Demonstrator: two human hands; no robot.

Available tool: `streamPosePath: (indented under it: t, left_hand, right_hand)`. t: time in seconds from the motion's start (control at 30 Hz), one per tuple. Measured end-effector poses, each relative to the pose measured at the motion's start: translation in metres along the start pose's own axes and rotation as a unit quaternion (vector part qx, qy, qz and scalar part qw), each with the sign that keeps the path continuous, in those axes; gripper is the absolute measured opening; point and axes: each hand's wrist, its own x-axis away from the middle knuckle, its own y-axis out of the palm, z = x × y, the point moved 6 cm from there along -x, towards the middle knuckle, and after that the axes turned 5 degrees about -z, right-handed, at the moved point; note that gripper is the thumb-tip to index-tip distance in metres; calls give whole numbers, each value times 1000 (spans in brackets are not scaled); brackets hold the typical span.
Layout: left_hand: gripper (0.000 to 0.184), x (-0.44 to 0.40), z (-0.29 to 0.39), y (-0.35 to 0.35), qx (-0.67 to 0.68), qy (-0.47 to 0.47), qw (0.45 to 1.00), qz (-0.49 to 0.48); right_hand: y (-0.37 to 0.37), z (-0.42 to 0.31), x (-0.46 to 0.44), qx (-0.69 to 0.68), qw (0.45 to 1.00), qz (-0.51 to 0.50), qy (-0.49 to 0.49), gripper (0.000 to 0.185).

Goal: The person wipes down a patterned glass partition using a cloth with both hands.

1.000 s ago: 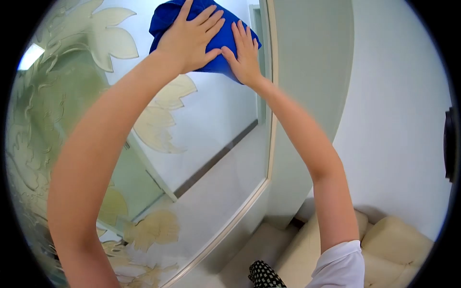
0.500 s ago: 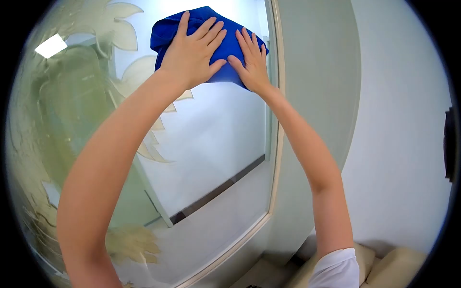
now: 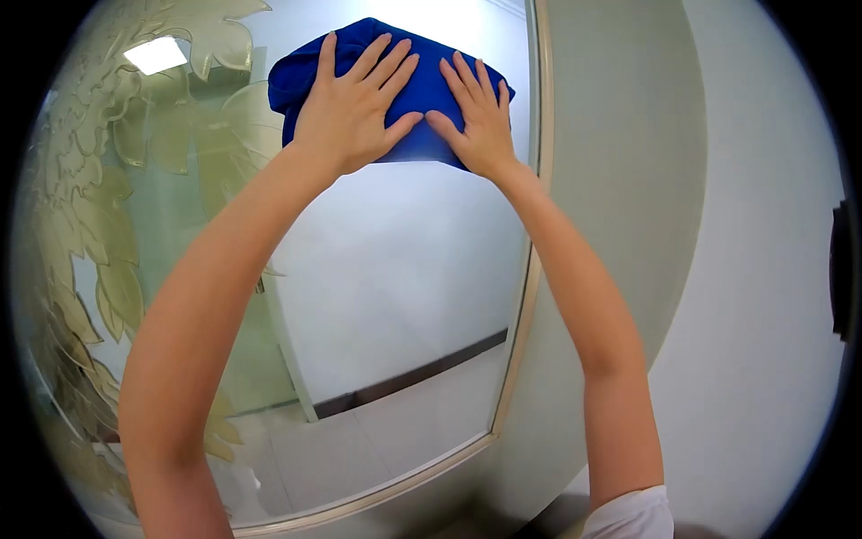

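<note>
A folded blue cloth [image 3: 431, 85] lies flat against a glass pane [image 3: 395, 260] near the top of the view. My left hand [image 3: 350, 112] presses on the cloth's left part, fingers spread and palm to the pane. On the right part rests my right hand [image 3: 476, 117], also with fingers stretched out. The two thumbs nearly meet at the cloth's middle. Neither hand wraps round the cloth; both are open and flat on it. The cloth's left end is bunched in folds.
Leaf-shaped decoration [image 3: 112, 234] covers the glass on the left. A pale frame [image 3: 535, 269] edges the pane at right and below. Beyond it are a grey-green wall panel [image 3: 620, 162] and a white wall [image 3: 763, 225]. A dark object [image 3: 840, 269] shows at the far right.
The view has shifted, so the frame and walls sit differently and the beige cushions have left the lower right. Both hands stay flat on the cloth, with little shift against the pane.
</note>
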Motion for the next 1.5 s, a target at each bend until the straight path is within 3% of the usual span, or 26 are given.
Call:
streamPosePath:
  t: [0.53, 0.87, 0.9, 1.5]
  left_hand:
    - [62, -5, 6, -8, -83, -24, 996, 5]
    - [60, -11, 9, -5, -129, -34, 991, 34]
    - [70, -12, 6, -7, 2, -12, 999, 45]
    - [66, -4, 3, -19, 15, -23, 998, 52]
  right_hand:
    - [-7, 13, -15, 18, 997, 38, -65, 71]
    - [-6, 20, -20, 38, 997, 54, -50, 70]
    - [-6, 20, -19, 38, 997, 53, -47, 70]
    - [-18, 5, -18, -21, 999, 23, 25, 55]
